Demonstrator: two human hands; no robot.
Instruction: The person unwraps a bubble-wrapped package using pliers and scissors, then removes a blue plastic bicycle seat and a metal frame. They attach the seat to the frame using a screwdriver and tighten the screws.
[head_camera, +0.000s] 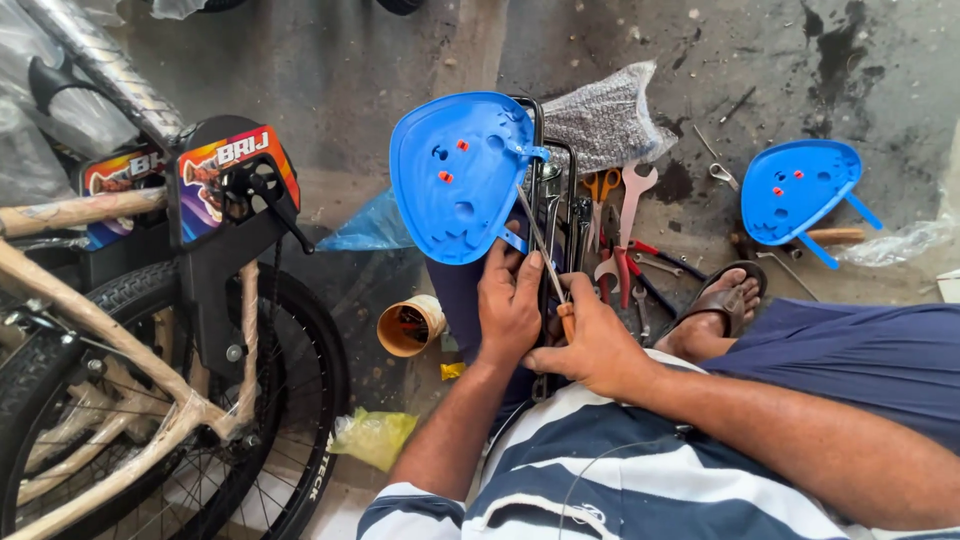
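A blue plastic seat shell (460, 175) with orange studs stands tilted against a black metal rack (560, 215) on my knee. My left hand (508, 305) presses against the lower edge of the shell and the rack. My right hand (592, 345) grips a screwdriver (542, 250) by its wooden handle; the shaft runs up to a blue bracket at the shell's right rim. A second blue seat shell (795, 190) lies on the floor at the right.
A wrapped bicycle (150, 330) with a black wheel stands at the left. Spanners, scissors and red-handled pliers (625, 235) lie on the floor beyond my hands. A small tub (410, 325), bubble wrap (605, 115) and my sandalled foot (722, 300) are nearby.
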